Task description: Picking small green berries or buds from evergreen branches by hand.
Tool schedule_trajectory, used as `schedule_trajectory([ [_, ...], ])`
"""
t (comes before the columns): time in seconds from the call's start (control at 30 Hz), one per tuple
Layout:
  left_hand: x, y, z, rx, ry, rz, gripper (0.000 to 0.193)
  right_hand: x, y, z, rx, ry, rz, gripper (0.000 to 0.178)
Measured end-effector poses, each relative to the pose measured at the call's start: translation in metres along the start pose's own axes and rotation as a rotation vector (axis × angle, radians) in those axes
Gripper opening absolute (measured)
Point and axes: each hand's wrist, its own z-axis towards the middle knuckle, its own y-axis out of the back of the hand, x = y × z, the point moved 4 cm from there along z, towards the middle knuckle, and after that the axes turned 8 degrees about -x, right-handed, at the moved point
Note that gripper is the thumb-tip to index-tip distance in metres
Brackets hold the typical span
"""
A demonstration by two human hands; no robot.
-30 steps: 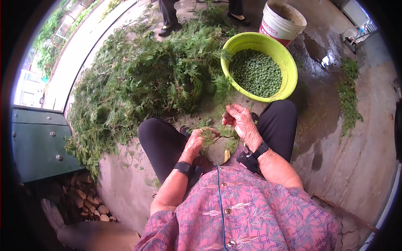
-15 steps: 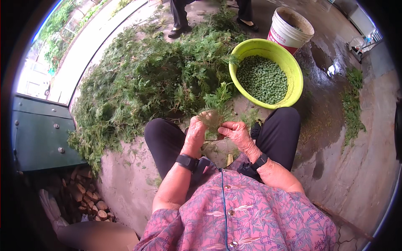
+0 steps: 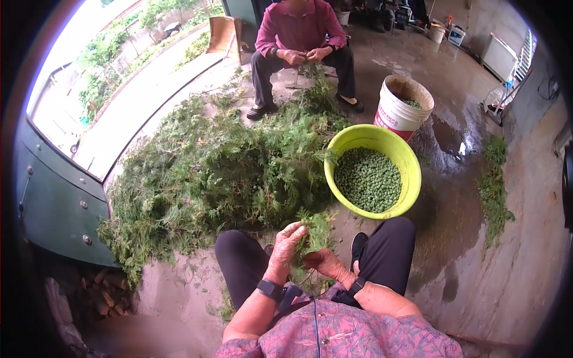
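Between my knees, my left hand (image 3: 286, 247) pinches a green evergreen sprig (image 3: 316, 231) with flat, feathery leaves. My right hand (image 3: 327, 264) is curled closed against the sprig's lower part, close beside the left; its fingertips are partly hidden. Beyond my right knee stands a yellow-green basin (image 3: 412, 201) holding many small round green cones (image 3: 369, 180). A large heap of cut evergreen branches (image 3: 221, 161) spreads over the floor ahead and to the left, touching the basin's left side.
A co-worker (image 3: 301, 30) sits across the heap, both hands together over a sprig. Behind the basin stands a white bucket (image 3: 394, 116) with green cones inside. A dark green metal panel (image 3: 59, 197) and firewood (image 3: 107, 298) are at left. Wet floor (image 3: 447, 137) and scattered greenery (image 3: 494, 185) lie right.
The view has tilted up, bringing the co-worker's upper body into sight. My right hand has turned and curled in closer to my left, still at the sprig.
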Motion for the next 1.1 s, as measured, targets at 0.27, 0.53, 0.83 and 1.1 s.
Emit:
schedule_trajectory([
  [0.27, -0.020, -0.007, -0.029, -0.021, -0.352, 0.522, 0.019, 0.015, 0.035, 0.007, -0.251, 0.229, -0.066, 0.017],
  [0.53, -0.012, 0.004, -0.013, -0.113, -0.073, 0.183, 0.019, 0.060, 0.063, 0.012, -0.350, 0.151, 0.336, 0.018],
  [0.83, 0.013, 0.003, -0.024, -0.019, -0.095, 0.343, 0.020, 0.070, 0.043, -0.008, -0.249, 0.212, 0.149, 0.021],
  [1.1, 0.014, -0.001, -0.034, 0.003, -0.012, 0.568, 0.010, 0.061, 0.044, -0.014, -0.178, 0.166, -0.002, 0.024],
])
